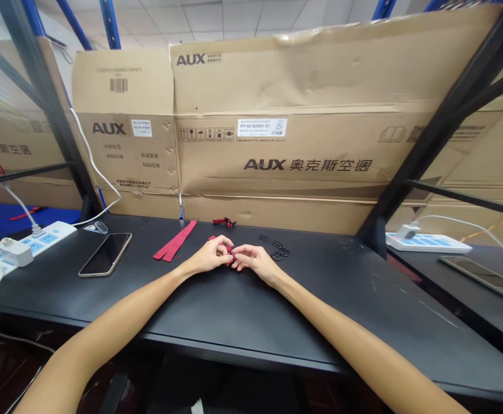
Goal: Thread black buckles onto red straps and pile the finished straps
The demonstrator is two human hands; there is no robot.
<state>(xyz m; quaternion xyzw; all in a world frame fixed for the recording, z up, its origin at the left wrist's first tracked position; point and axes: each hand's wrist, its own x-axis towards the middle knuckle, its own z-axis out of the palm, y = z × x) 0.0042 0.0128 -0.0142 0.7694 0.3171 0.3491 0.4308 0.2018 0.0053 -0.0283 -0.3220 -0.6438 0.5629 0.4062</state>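
Note:
My left hand (210, 256) and my right hand (251, 259) meet over the black table top (251, 322), with their fingertips pinching a short red strap (229, 251) that has a small black fitting on it. The fingers hide most of that strap. To the left lies a longer red fabric strap (174, 240), flat and folded. Beyond my hands sits a small red-and-black strap piece (224, 222). Several small black metal buckles or rings (276, 248) lie just beyond my right hand, apart from it.
A smartphone (105, 255) lies face up at the left, near a white power strip (39, 244) with a plugged-in adapter and cables. Large AUX cardboard boxes (294, 155) stand along the table's back edge. Black shelf uprights (428, 126) frame the bench, with another power strip (428, 243) to the right.

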